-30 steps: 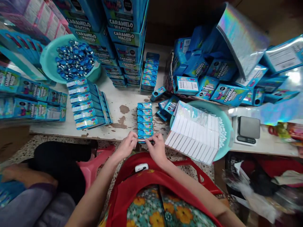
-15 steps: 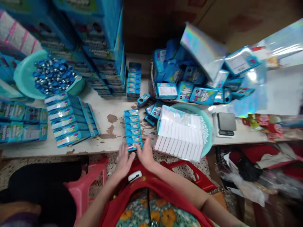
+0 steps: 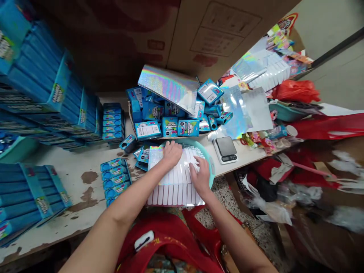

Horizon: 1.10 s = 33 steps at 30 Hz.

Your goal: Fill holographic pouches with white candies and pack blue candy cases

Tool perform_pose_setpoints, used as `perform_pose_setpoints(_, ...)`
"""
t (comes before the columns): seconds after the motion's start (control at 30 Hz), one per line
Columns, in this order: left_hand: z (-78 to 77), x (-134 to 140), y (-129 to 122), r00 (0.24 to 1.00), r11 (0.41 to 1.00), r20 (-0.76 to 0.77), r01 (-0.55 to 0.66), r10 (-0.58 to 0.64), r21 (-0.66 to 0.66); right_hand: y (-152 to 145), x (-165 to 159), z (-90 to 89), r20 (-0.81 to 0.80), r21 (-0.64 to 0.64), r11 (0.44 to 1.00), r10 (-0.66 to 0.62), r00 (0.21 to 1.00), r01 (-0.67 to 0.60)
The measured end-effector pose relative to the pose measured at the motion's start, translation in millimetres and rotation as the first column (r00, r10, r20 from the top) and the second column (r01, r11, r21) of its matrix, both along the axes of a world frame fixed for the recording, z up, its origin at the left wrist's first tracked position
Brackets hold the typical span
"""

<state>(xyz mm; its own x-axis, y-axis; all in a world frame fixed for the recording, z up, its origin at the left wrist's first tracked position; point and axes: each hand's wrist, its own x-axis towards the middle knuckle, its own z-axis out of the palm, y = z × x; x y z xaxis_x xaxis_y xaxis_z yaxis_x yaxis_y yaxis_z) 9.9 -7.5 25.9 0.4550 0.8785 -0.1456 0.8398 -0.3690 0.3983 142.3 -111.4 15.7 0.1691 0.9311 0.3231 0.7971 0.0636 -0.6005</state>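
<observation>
My left hand [image 3: 172,154] lies on a sheet of white strips [image 3: 167,193], its fingers resting on the sheet's upper part. At the sheet's right side is my right hand [image 3: 201,177], thumb and fingers apart, touching or just above the strips. Clear and shiny holographic film covers part of the sheet. Underneath, a turquoise basin [image 3: 212,167] holds many small white pieces, mostly hidden by the sheet. Left of my forearm stands a row of small blue boxes [image 3: 115,178] with round holes.
Behind the basin, a carton is heaped with blue candy boxes [image 3: 170,127], a holographic sheet [image 3: 167,89] on top. A small scale [image 3: 225,149] sits to the right. Tall stacks of blue boxes [image 3: 42,79] rise at left. Red plastic chairs stand below the table edge.
Both hands have left the row of blue boxes and moved right onto the sheet of white strips over the basin. The view has turned to the right.
</observation>
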Motion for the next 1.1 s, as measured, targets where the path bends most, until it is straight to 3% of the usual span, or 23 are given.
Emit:
perform_pose_setpoints(0.1,-15.3,12.5,11.6,0.999,0.999,-0.036,-0.014,0.013,-0.034,32.1,21.6,-20.2,0.184,0.012,0.999,0.044,0.982,-0.047)
perform_pose_setpoints(0.2,-12.2,8.2,12.1,1.0,0.999,-0.002,-0.006,0.005,-0.054,47.6,21.0,-29.4,0.325,-0.058,0.992,0.128,0.937,-0.116)
perform_pose_setpoints(0.3,-7.3,6.6,11.8,0.998,0.996,0.055,-0.011,0.016,-0.086,45.3,14.9,-33.9,0.379,-0.123,0.977,0.211,0.901,-0.177)
perform_pose_setpoints(0.43,-16.9,8.6,9.1,0.992,0.992,0.108,-0.049,0.061,-0.115,25.6,17.6,-34.5,0.378,-0.149,0.957,0.289,0.879,-0.25)
perform_pose_setpoints(0.57,-25.9,7.9,5.1,0.989,0.987,0.112,-0.08,0.096,-0.139,11.0,27.5,-7.0,0.251,-0.069,0.962,0.272,0.929,-0.263)
perform_pose_setpoints(0.67,-11.1,-2.0,-3.2,0.948,0.976,0.251,-0.161,0.194,-0.145,4.5,26.7,34.9,0.089,-0.034,0.981,0.191,0.978,-0.189)
perform_pose_setpoints(0.7,-1.5,-8.0,-9.0,0.905,0.974,0.368,-0.166,0.213,-0.154,2.0,23.7,49.7,0.035,-0.039,0.987,0.159,0.987,-0.157)
perform_pose_setpoints(0.77,20.6,-23.5,-27.1,0.768,0.974,0.613,-0.064,0.187,-0.218,-4.5,13.4,75.0,-0.077,-0.064,0.989,0.126,0.989,-0.131)
perform_pose_setpoints(0.83,39.8,-42.3,-53.5,0.644,0.943,0.746,0.115,0.169,-0.313,-13.0,-2.5,90.4,-0.186,-0.106,0.98,0.149,0.971,-0.171)
perform_pose_setpoints(0.87,46.2,-52.6,-68.9,0.62,0.912,0.76,0.169,0.195,-0.373,-17.9,-12.6,93.4,-0.237,-0.126,0.972,0.162,0.958,-0.196)
perform_pose_setpoints(0.93,50.3,-76.0,-101.3,0.626,0.862,0.717,0.137,0.307,-0.489,-29.0,-37.7,90.2,-0.322,-0.178,0.958,0.157,0.933,-0.223)
perform_pose_setpoints(1.0,44.6,-105.3,-133.6,0.64,0.818,0.629,0.002,0.441,-0.576,-42.0,-69.1,77.4,-0.4,-0.268,0.931,0.126,0.908,-0.247)
perform_pose_setpoints(1.1,29.0,-159.6,-178.0,0.603,0.704,0.49,-0.176,0.63,-0.688,-63.4,-122.6,50.7,-0.54,-0.437,0.82,0.088,0.837,-0.368)
